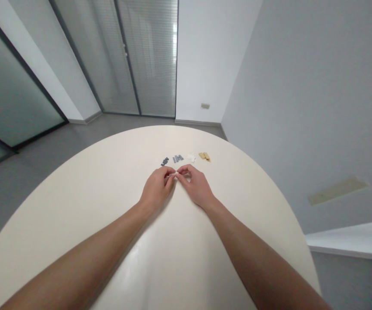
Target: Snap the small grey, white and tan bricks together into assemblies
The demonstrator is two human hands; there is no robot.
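My left hand (156, 188) and my right hand (196, 186) meet above the middle of a cream round table (237, 206). Their fingertips close together on a tiny whitish piece (175, 173), which they largely hide. Just beyond my hands, a row of small flat parts lies on the tabletop: dark grey pieces (164, 162), lighter grey pieces (178, 158), white pieces (191, 158) and tan pieces (204, 156). The dark grey group lies nearest my left hand's fingers. The exact shape of each part is too small to tell.
The table's curved edge runs around the far side, with a grey floor (44, 172) beyond it. Further off stand a glass door with blinds (150, 60), frosted glass panels (11, 77) on the left and a pale wall (302, 86) on the right.
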